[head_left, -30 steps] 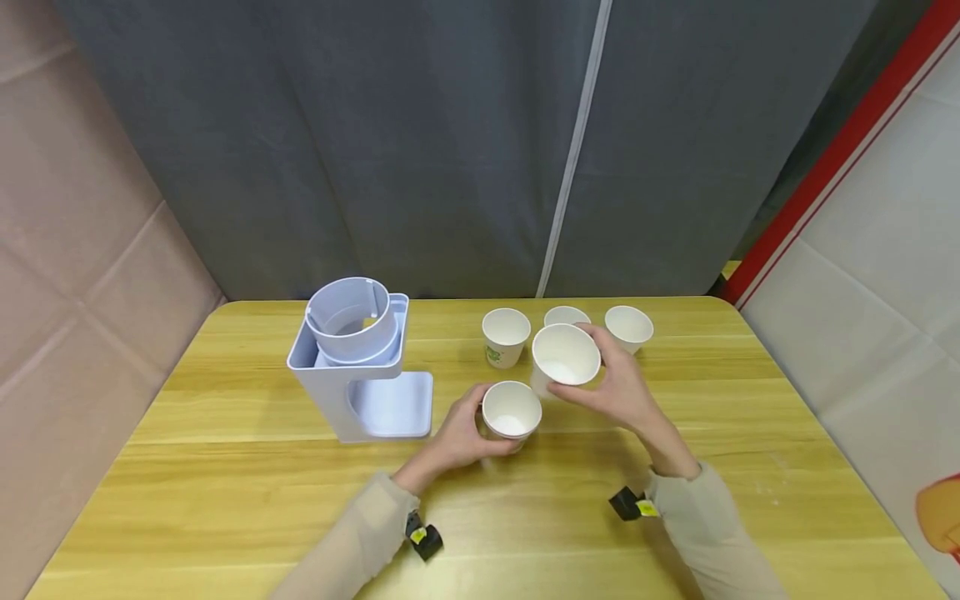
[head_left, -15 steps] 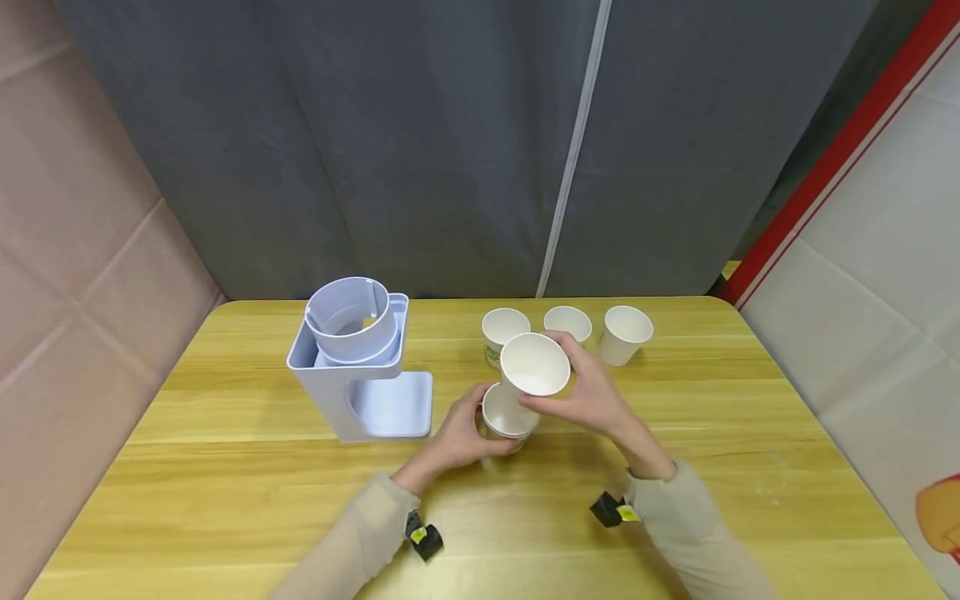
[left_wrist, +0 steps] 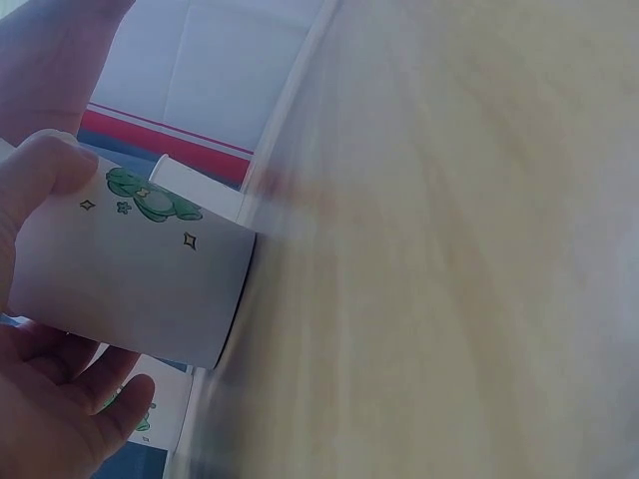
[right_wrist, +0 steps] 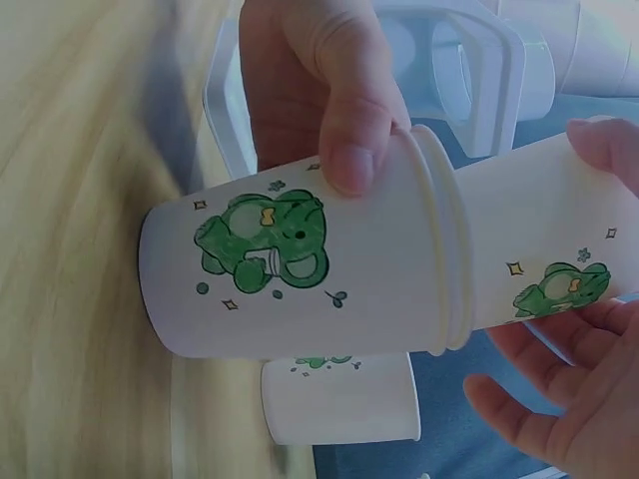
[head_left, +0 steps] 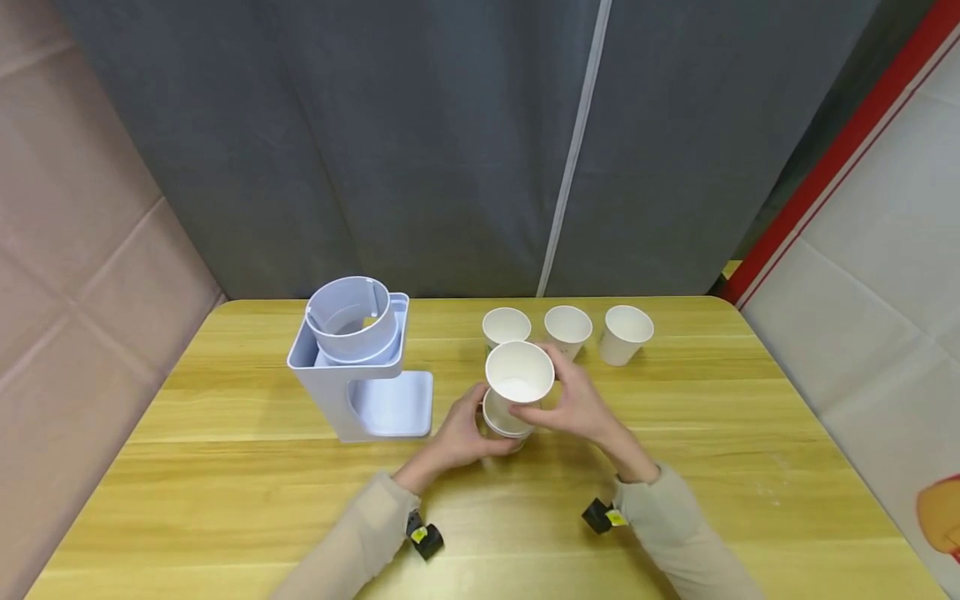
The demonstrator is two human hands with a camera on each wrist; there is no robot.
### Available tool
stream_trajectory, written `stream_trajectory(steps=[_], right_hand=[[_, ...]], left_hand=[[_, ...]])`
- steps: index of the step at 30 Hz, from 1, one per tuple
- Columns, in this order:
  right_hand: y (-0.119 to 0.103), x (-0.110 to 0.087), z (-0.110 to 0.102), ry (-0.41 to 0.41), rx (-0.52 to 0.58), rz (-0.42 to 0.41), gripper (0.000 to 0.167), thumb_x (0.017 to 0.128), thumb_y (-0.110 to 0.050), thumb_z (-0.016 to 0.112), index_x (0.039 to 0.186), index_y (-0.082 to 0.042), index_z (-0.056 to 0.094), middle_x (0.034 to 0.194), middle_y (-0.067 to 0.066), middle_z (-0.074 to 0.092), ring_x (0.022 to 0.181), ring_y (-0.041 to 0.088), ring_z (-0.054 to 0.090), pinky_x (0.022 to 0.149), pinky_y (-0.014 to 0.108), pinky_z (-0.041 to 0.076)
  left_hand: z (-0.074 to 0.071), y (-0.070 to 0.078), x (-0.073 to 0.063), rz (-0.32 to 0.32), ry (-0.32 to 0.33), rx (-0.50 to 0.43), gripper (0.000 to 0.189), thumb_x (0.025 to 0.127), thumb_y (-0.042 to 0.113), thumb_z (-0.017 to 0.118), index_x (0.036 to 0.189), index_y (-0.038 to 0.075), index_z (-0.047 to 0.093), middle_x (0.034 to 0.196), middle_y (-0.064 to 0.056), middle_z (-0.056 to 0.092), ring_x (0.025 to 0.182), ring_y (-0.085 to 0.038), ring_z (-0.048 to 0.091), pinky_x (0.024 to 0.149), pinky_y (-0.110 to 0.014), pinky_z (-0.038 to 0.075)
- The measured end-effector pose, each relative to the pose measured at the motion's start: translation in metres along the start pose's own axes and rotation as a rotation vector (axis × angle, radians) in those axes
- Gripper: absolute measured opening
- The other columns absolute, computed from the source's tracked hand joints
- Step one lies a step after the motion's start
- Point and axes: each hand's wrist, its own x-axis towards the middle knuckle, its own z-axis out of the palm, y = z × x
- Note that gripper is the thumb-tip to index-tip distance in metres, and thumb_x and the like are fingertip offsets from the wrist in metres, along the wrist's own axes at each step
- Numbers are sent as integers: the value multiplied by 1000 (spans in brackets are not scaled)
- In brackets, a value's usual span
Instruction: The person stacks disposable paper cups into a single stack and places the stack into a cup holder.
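Note:
On the table, my left hand grips a white paper cup with a green bear print, fingers and thumb round its sides. Two rims show close together at its mouth in the right wrist view, so another cup sits nested inside. My right hand holds a further paper cup by its sides, mouth up, over the left hand's cups. In the right wrist view this upper cup's base is hidden inside their mouth. Behind my hands stand three more paper cups: a left one, a middle one and a right one.
A pale lilac plastic stand with a round, open cylinder on top is left of my hands. Its flat base plate reaches toward them. A dark grey curtain hangs behind the wooden table.
My right hand has moved left and toward me, bringing its cup from beside the left hand's cups to over them. The middle and right rear cups are now less covered. My left hand stays put.

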Motion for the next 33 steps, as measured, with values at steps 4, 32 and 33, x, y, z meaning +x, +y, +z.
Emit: stream_trajectory(steps=[4, 32, 33], right_hand=[[1, -1, 2, 1, -12, -5, 67, 63, -6, 82, 123, 0, 51, 111, 9, 62, 98, 19, 57, 82, 34, 49], [21, -22, 17, -117, -45, 145, 74, 63, -17, 87, 125, -1, 49, 120, 9, 58, 111, 25, 53, 97, 48, 39], [21, -22, 17, -123, -40, 149, 75, 63, -18, 87, 126, -2, 49, 120, 9, 58, 112, 24, 53, 97, 48, 39]], left_hand=[[0, -5, 0, 8, 0, -12, 75, 64, 13, 84, 128, 1, 47, 120, -11, 57, 106, -23, 54, 90, -36, 45], [-3, 3, -1, 20, 15, -22, 77, 61, 8, 85, 127, -5, 47, 118, -17, 57, 106, -30, 54, 92, -39, 44], [-3, 3, -1, 21, 13, -19, 76, 61, 9, 85, 126, -5, 47, 118, -18, 57, 106, -30, 54, 91, -38, 44]])
